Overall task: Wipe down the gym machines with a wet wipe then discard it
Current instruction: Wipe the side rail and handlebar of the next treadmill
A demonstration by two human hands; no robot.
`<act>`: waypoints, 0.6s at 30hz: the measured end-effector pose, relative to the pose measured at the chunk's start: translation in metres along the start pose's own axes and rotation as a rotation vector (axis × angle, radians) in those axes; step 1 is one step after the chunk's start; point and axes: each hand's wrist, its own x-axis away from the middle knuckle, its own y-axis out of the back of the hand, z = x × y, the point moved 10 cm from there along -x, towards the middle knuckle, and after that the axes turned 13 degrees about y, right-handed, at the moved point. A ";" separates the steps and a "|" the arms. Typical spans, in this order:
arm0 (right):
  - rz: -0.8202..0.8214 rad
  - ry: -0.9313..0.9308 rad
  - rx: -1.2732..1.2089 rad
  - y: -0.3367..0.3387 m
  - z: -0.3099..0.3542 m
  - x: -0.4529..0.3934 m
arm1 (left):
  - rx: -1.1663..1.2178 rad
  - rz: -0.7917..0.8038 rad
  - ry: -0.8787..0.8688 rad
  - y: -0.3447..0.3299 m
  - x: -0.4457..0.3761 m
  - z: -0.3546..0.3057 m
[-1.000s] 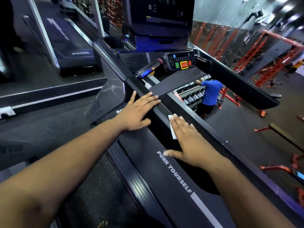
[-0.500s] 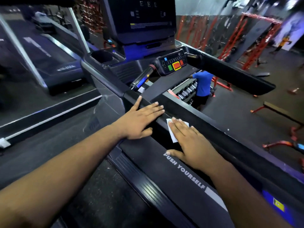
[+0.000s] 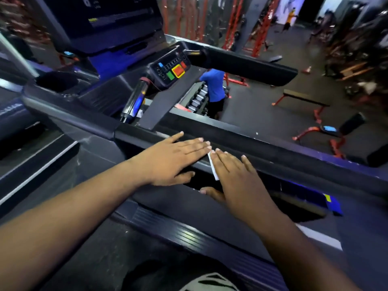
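Note:
A black treadmill fills the view, and its dark front rail (image 3: 273,148) runs from the left to the right edge. My left hand (image 3: 174,160) lies flat on that rail with straight fingers. My right hand (image 3: 233,177) presses a white wet wipe (image 3: 213,168) flat against the rail just to the right of the left hand. Only a thin strip of the wipe shows at the hand's left side. The fingertips of the two hands almost touch.
The treadmill's console (image 3: 105,24), button panel (image 3: 172,70) and a handle grip (image 3: 134,101) rise behind the rail. Beyond it stand a person in a blue shirt (image 3: 213,87), a dumbbell rack, red benches (image 3: 304,101) and red racks. Another treadmill sits at the left.
The view has shifted closer and turned right. My right hand has slid the wipe left along the rail toward my left hand, and less of the wipe shows.

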 end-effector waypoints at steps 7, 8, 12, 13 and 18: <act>-0.128 -0.322 0.038 -0.006 0.015 0.014 | -0.087 0.032 -0.324 -0.002 -0.007 0.007; -0.160 -0.375 0.032 -0.002 0.014 0.019 | -0.084 0.028 -0.355 -0.002 -0.006 0.011; -0.260 -0.693 0.088 0.012 -0.002 0.049 | -0.053 0.000 -0.406 -0.001 -0.002 0.026; -0.253 -0.774 0.110 0.011 -0.001 0.050 | -0.056 0.006 -0.416 -0.003 0.000 0.029; -0.264 -0.709 0.086 -0.018 0.055 -0.010 | -0.018 0.063 -0.464 -0.003 0.001 0.031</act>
